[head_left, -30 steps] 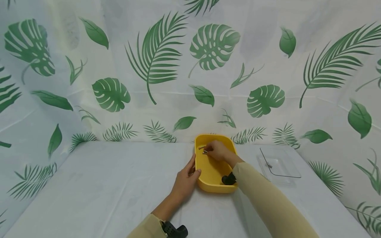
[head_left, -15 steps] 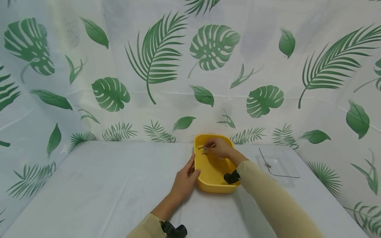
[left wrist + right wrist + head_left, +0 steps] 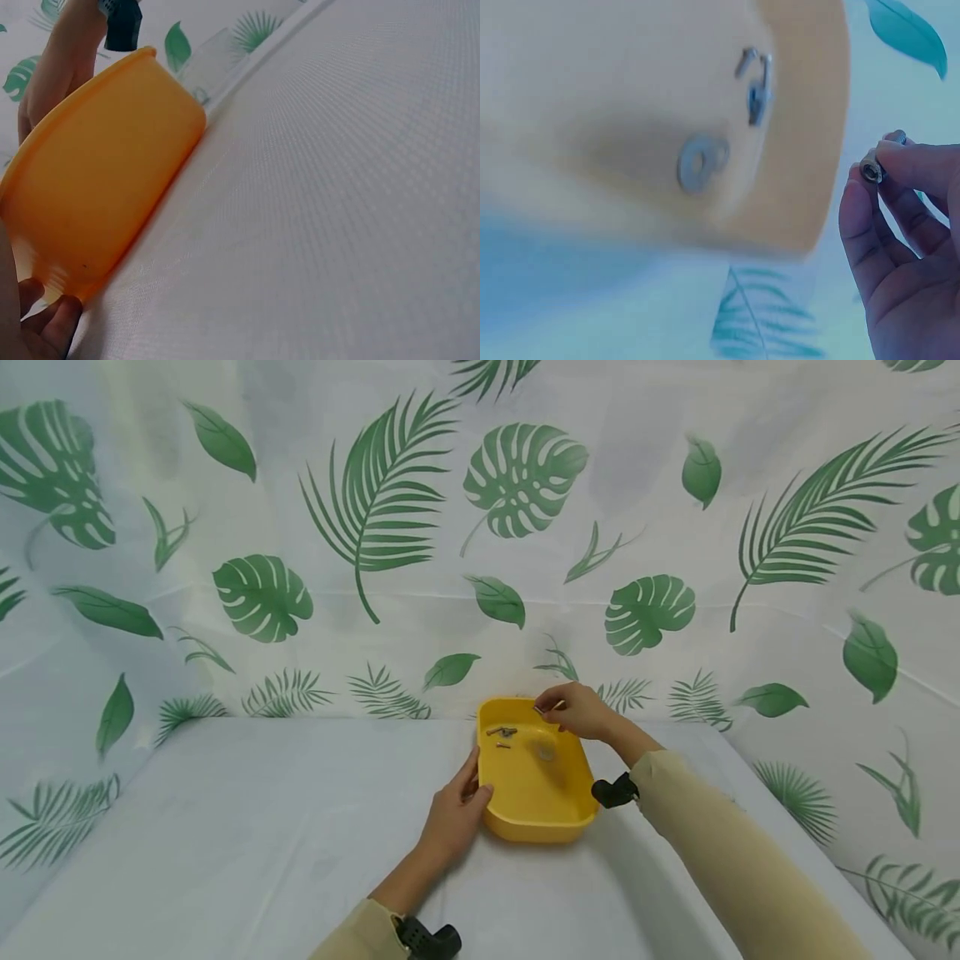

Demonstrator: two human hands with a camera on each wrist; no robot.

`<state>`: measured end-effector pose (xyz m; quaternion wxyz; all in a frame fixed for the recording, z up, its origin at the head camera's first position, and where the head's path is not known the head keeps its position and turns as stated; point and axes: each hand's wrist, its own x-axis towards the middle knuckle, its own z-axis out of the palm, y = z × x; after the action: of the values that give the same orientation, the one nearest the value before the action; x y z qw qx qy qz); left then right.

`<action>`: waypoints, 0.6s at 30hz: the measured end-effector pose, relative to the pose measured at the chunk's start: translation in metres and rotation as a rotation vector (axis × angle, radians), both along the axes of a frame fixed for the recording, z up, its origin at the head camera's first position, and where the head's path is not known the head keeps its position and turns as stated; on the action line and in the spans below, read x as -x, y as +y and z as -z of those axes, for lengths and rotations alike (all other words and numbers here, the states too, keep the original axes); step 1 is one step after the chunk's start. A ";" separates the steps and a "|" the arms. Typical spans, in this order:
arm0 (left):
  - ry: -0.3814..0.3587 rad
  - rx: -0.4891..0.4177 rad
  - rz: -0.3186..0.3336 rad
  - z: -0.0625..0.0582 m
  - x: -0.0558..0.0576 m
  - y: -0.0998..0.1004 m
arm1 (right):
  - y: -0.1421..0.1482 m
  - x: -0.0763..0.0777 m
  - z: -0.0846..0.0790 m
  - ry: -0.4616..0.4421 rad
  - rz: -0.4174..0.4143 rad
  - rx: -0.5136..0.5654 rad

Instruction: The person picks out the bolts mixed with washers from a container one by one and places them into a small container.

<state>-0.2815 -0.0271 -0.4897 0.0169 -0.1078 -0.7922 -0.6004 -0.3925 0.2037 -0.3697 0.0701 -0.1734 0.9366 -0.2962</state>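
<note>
My left hand (image 3: 452,818) holds the near left side of the yellow tray (image 3: 536,831), its thumb at the rim. In the left wrist view, its fingertips (image 3: 58,322) touch the tray's lower outer wall. Over the tray's far right corner, my right hand (image 3: 579,710) pinches a small metal bolt; the right wrist view shows the bolt's (image 3: 871,170) socket head between thumb and finger. Several small bolts (image 3: 502,732) lie inside at the far left. A large flat washer (image 3: 696,163) lies in the tray with a smaller washer (image 3: 721,152) beside it.
A white cloth (image 3: 300,827) covers the table, and a leaf-printed sheet (image 3: 420,643) stands behind. A clear plastic container (image 3: 206,64) sits beyond the tray in the left wrist view; my right forearm hides most of it from the head view.
My right hand has lifted from the tray's floor and moved right to the far right corner with a bolt pinched, uncovering the washer. The left hand has stayed on the tray.
</note>
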 end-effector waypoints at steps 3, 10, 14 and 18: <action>0.006 0.006 0.001 0.000 -0.001 -0.001 | 0.015 -0.002 -0.005 -0.006 0.011 0.004; -0.015 0.001 -0.011 0.002 0.001 0.000 | 0.049 -0.008 -0.007 0.018 0.043 0.026; -0.023 -0.006 -0.008 0.001 0.000 0.002 | 0.071 -0.012 -0.008 0.041 0.076 0.003; -0.022 -0.011 -0.011 -0.001 -0.002 0.001 | 0.092 -0.015 -0.009 0.049 0.100 -0.011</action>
<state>-0.2799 -0.0258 -0.4891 0.0120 -0.0966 -0.7897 -0.6057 -0.3780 0.2957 -0.3606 0.0335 -0.1333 0.9472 -0.2897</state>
